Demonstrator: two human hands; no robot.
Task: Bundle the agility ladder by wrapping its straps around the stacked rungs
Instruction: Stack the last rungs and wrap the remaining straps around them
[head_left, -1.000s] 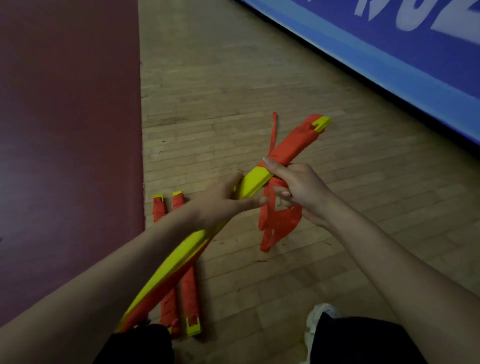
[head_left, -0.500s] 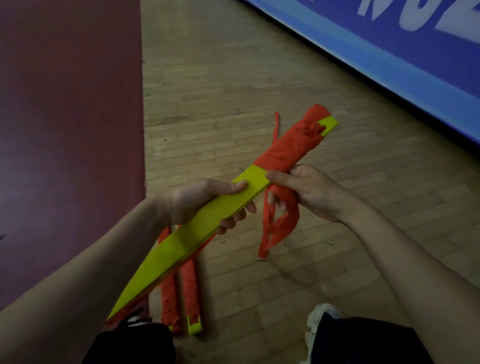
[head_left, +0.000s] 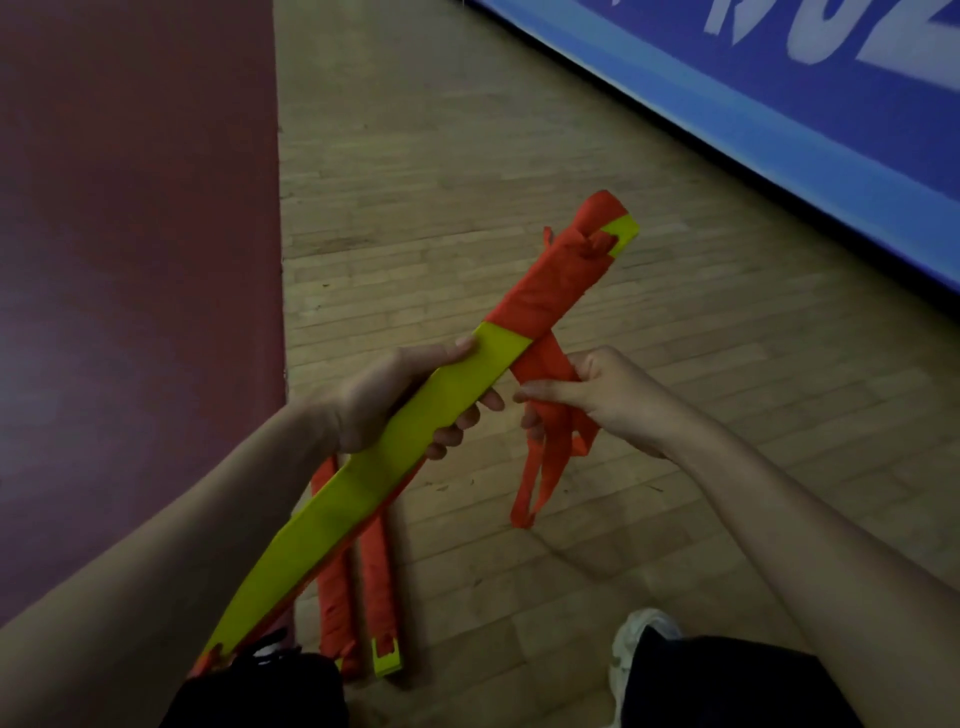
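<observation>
Evidently the left hand (head_left: 384, 400) curls around the middle of the stacked rungs (head_left: 363, 483), thumb on the upper edge, likely to steady the yellow stack and hold it off the floor while the wrap goes on. Just to its right, the right hand (head_left: 608, 395) pinches the orange straps (head_left: 545, 467) where they leave the stack, probably for tension; the loose tail hangs below that hand. Beyond both hands, the stack's far end is already wrapped. Below the left hand, two orange-wrapped bundles (head_left: 358, 582) lie on the wooden floor (head_left: 519, 156).
</observation>
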